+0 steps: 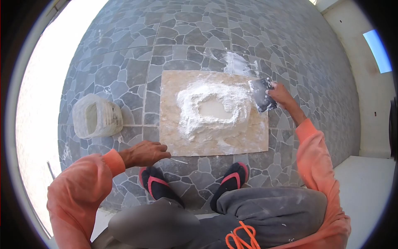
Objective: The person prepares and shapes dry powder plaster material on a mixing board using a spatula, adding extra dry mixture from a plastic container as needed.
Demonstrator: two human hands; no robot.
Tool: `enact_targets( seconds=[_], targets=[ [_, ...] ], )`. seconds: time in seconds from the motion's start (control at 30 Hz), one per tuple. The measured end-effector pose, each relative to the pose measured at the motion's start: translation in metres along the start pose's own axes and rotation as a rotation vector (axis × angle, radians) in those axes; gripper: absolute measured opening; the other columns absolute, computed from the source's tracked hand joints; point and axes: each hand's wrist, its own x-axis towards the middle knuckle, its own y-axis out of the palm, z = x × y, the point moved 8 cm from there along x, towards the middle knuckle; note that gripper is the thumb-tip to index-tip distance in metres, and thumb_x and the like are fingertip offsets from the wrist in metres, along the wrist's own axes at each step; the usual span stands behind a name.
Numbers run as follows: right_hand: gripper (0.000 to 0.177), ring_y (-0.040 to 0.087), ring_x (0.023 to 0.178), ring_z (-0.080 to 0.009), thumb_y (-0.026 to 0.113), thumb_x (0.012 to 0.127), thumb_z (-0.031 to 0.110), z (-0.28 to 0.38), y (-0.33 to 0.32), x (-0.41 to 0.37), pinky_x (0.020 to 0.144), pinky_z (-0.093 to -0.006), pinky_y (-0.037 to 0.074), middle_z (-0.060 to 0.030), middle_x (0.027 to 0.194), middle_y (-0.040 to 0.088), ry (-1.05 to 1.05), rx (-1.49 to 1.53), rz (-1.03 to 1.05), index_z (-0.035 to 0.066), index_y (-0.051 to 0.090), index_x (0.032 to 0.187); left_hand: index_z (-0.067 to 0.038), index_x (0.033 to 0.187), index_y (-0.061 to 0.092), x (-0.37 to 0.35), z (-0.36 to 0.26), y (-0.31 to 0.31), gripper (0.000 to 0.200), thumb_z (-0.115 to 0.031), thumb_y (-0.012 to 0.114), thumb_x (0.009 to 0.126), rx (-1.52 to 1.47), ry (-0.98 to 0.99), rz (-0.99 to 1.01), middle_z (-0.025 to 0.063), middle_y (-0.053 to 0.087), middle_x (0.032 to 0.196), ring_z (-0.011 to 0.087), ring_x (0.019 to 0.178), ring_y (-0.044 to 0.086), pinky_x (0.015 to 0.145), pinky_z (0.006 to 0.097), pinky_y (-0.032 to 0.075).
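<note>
My right hand [282,95] grips a dark, flat scraper [262,95] dusted with white, held over the right edge of a tan board [172,143]. On the board lies a ring of white powder [190,97] with a pool of pale liquid [215,109] in its middle. My left hand [145,154] hovers by the board's near left corner, fingers loosely stretched and holding nothing that I can see. A thin white streak [180,161] shows on the floor beside its fingertips; I cannot make out what it is.
A whitish, cut-open plastic container [112,118] stands on the stone-patterned tile floor [120,74] left of the board. White residue [238,62] marks the tiles beyond the board. My feet in flip-flops [234,179] are at its near side. A pale wall [348,45] rises at right.
</note>
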Motion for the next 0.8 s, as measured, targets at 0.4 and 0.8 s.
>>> enact_targets(
  seconds=[0.4,0.8],
  targets=[
    [0.023,0.058,0.076,-0.0216,0.052,0.08,-0.006,-0.181,0.03,-0.019,0.067,-0.0449,0.053,-0.008,0.088,0.055,0.477,0.717,-0.046,-0.002,0.054,0.103,-0.008,0.105,0.065,0.0,-0.004,0.001,0.024,-0.004,0.062,0.082,0.007,-0.009,0.025,0.0108,0.063,0.088,0.029,0.085,0.065,0.07,0.0388,0.055],
    [0.028,0.059,0.069,-0.0143,0.056,0.079,0.001,-0.136,0.061,0.036,0.06,-0.0322,0.05,-0.0049,0.083,0.06,0.282,0.517,0.005,-0.005,0.059,0.107,-0.008,0.103,0.064,-0.004,-0.005,0.003,0.024,-0.004,0.064,0.079,-0.004,-0.019,-0.008,0.0086,0.062,0.085,0.028,0.083,0.064,0.07,0.0373,0.055]
  ],
)
